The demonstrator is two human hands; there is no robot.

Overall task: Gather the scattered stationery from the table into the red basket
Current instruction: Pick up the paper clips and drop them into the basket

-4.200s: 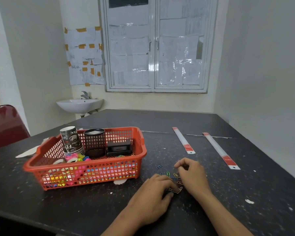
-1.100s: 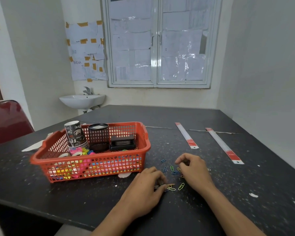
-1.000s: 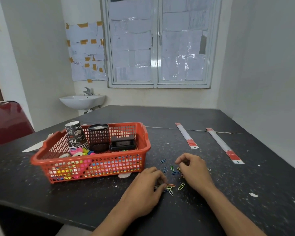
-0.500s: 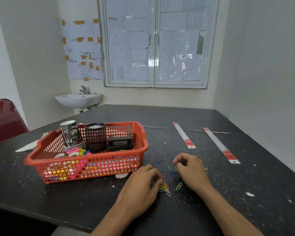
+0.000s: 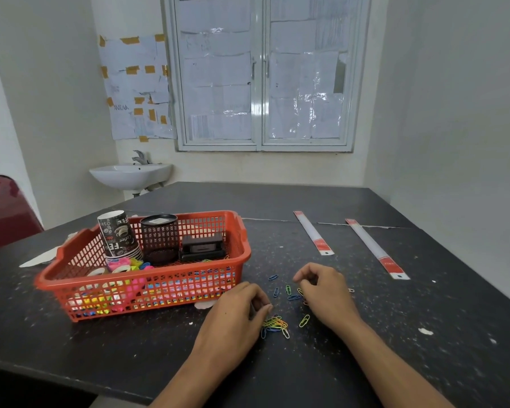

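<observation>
Resting on the speckled black tabletop [image 5: 365, 363], a person's left hand [image 5: 233, 316] curls its fingertips against a small heap of coloured paper clips [image 5: 274, 323]. The right hand [image 5: 327, 295] lies apart from it, just beyond and to the right, fingers bent under, knuckles up. Loose clips [image 5: 289, 291] lie scattered between the 2 hands. Whether either hand actually pinches a clip cannot be told.

Left of the hands, near the left one, the red basket [image 5: 147, 279] sits on the tabletop. It holds rolls of tape [image 5: 121, 265] and bright small pieces toward its near wall. Behind them stand a tilted stack of paper coffee cups [image 5: 117, 237], a black mesh pen holder [image 5: 159, 238] and a black boxy desk tool [image 5: 202, 247].

Farther back on the right, well apart from the basket, 2 white rulers with red ends [image 5: 314, 237] [image 5: 377, 250] lie flat, side by side.

Past the tabletop's left edge is a dark red chair [image 5: 6, 210]. A white sink [image 5: 130, 175] hangs on the far wall below taped-up sheets of paper [image 5: 136, 86], beside a paper-covered window [image 5: 262, 75].
</observation>
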